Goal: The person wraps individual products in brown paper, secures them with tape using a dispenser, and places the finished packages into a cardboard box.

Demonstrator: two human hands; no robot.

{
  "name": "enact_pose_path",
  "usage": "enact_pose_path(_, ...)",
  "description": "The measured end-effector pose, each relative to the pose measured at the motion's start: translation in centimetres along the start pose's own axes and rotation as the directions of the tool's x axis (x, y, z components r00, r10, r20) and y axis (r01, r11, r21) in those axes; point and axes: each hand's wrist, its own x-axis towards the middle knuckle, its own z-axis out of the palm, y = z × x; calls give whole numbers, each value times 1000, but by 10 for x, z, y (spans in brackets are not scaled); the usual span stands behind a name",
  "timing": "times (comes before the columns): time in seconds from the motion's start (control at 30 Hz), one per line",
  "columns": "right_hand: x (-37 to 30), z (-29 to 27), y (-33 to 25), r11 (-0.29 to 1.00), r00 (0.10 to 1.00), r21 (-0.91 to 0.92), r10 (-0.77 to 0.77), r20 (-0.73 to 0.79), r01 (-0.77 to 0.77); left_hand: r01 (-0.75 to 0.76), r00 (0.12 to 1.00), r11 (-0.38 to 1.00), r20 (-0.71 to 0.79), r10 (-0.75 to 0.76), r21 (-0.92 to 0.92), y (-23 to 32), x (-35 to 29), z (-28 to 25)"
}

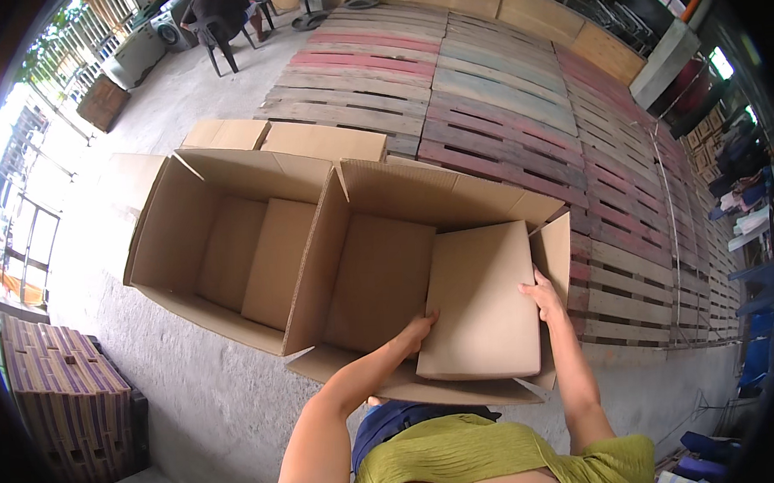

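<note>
A closed, flat-topped cardboard box [478,294] tilts a little inside the right-hand one of two large open cartons. My left hand [422,328] grips its left edge and my right hand [541,296] grips its right edge; some fingers of both are hidden against its sides. Bare brown bottom shows in the rest of this right carton [378,268], left of the box. Side by side with it stands the left carton [167,242], also open, with its flaps spread and only its cardboard floor visible inside.
Wooden pallets [503,124], some painted red or green, cover the floor ahead and to the right. A striped stack [65,394] stands at the lower left. Far off, a person [220,11] sits on a dark plastic chair [214,42] near a washing machine [169,28].
</note>
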Motion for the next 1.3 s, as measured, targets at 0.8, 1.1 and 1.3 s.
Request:
enact_pose_path(0.8,30,89,88,101,953,-983,246,177,156,226,974,-218,-211,86,949,27,-3,-54)
enact_pose_path(1.1,24,92,113,72,973,-976,91,211,205,202,979,-396,-198,49,896,20,9,-61)
enact_pose_path(1.3,142,128,82,170,878,-889,-314,361,426,98,995,275,-95,-25,956,98,-53,-39)
